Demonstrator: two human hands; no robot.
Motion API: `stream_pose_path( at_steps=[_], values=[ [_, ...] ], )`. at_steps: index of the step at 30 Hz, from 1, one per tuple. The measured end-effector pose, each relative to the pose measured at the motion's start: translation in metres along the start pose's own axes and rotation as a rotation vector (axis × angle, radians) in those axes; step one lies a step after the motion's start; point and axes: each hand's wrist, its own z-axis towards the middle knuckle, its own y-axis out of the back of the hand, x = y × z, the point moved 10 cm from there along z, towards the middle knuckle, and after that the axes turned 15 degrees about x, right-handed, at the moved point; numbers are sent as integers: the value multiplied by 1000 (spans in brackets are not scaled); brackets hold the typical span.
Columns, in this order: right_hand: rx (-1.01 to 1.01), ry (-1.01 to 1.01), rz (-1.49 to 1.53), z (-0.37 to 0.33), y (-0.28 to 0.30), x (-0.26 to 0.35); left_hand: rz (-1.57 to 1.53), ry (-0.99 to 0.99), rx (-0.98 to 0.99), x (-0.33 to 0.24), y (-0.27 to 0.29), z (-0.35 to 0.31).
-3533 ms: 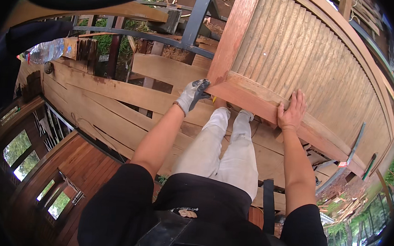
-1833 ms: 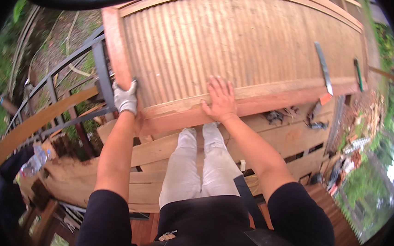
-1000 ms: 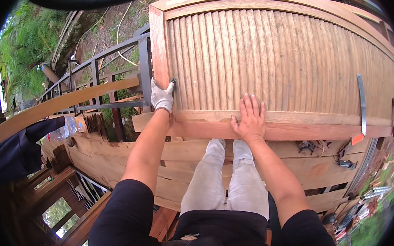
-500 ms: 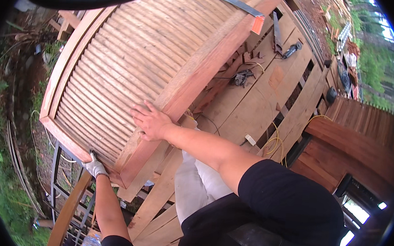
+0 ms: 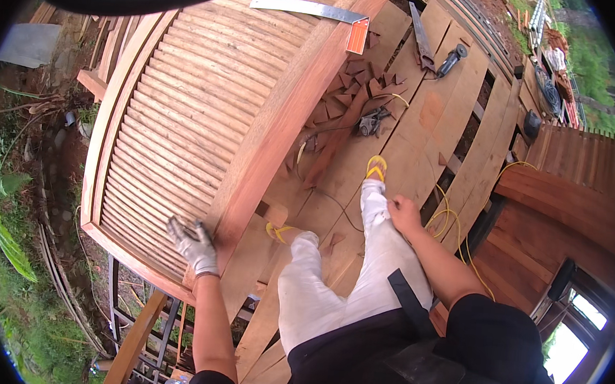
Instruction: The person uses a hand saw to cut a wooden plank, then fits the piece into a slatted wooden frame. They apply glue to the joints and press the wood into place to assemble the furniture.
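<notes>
A large wooden louvred panel (image 5: 184,103) with many narrow slats and a reddish frame lies at the left. My left hand (image 5: 195,247), in a grey-white glove, rests on the slats near the panel's near corner, its fingers spread. Bare and loosely curled, my right hand (image 5: 404,215) is away from the panel, beside my white trouser leg (image 5: 389,252); I see nothing in it. A try square (image 5: 311,9) with a steel blade and orange stock lies across the panel's far right rail.
On the plank floor (image 5: 389,162) lie a hand saw (image 5: 421,38), an angle grinder (image 5: 451,61), another power tool (image 5: 374,122) and wood offcuts (image 5: 340,97). A yellow cord (image 5: 456,232) loops at the right, near reddish boards (image 5: 538,203). Gaps run between planks. Plants grow at the left.
My right hand has left the panel's rail and moved right to my leg, its fingers curling. My left hand has let go of the panel's near edge and moved onto the slats.
</notes>
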Motion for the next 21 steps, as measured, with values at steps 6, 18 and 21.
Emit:
stream_pose_path(
  at_steps=[6, 18, 21],
  values=[
    [243, -245, -172, 71, 32, -195, -198, -425, 112, -295, -55, 46],
    [98, 417, 501, 326, 163, 176, 254, -126, 12, -351, -100, 94],
    [-52, 377, 477, 336, 157, 207, 233, -92, 51, -355, -90, 101]
  ],
)
